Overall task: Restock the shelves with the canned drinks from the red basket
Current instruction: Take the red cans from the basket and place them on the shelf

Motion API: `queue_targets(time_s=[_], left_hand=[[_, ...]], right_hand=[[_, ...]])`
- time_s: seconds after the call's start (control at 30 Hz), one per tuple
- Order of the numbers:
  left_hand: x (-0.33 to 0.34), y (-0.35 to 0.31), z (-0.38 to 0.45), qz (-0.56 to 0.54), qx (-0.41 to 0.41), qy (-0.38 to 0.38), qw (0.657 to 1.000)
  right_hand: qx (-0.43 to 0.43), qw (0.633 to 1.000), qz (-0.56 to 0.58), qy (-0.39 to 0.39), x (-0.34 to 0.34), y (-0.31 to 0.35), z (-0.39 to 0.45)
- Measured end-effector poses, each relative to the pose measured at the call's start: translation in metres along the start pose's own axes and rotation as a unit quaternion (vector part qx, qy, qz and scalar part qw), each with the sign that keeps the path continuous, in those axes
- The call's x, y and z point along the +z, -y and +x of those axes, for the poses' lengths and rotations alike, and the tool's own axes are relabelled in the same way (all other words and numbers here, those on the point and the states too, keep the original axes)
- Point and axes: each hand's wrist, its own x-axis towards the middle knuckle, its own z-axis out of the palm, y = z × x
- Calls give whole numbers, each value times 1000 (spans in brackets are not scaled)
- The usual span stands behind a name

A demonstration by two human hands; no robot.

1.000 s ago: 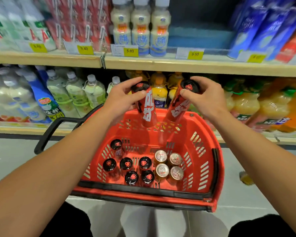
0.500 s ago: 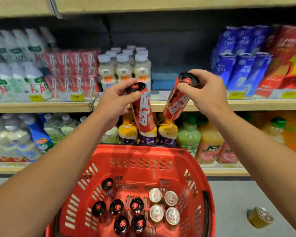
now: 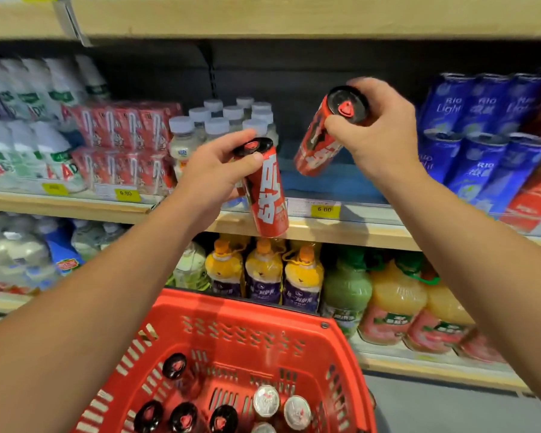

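My left hand (image 3: pixel 214 170) grips a tall red can (image 3: pixel 267 195) by its black top, in front of the middle shelf's edge (image 3: pixel 341 229). My right hand (image 3: pixel 375 132) holds a second red can (image 3: pixel 322 142) tilted, higher up and over the bare blue-lined gap (image 3: pixel 325 179) on that shelf. Below, the red basket (image 3: pixel 247 310) holds several black-topped cans (image 3: pixel 174 365) on the left and silver-topped cans (image 3: pixel 266 401) on the right.
White-capped milk bottles (image 3: pixel 219 123) and red cartons (image 3: pixel 122 142) stand left of the gap, blue Rio cans (image 3: pixel 481 142) to its right. Juice bottles (image 3: pixel 294 276) fill the shelf below. A yellow price tag (image 3: pixel 324 209) sits under the gap.
Both hands have lifted the two red cans from above the basket up to the middle shelf. The right can has risen higher and moved over the gap. The view has tilted upward.
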Motion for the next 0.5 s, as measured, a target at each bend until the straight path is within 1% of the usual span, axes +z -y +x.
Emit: queue_targets(time_s=[0.17,0.4,0.5], left_hand=[[0,3,16,9,-4,0,1000],[-14,5,25,19,1,2,1000],[-19,5,27,13,-4,-4,1000]], right_hand=[[5,1000,15,16,20,-6,23],[21,999,-20,39,42,-13,42],[30,999,-21,34,48,-13,49]])
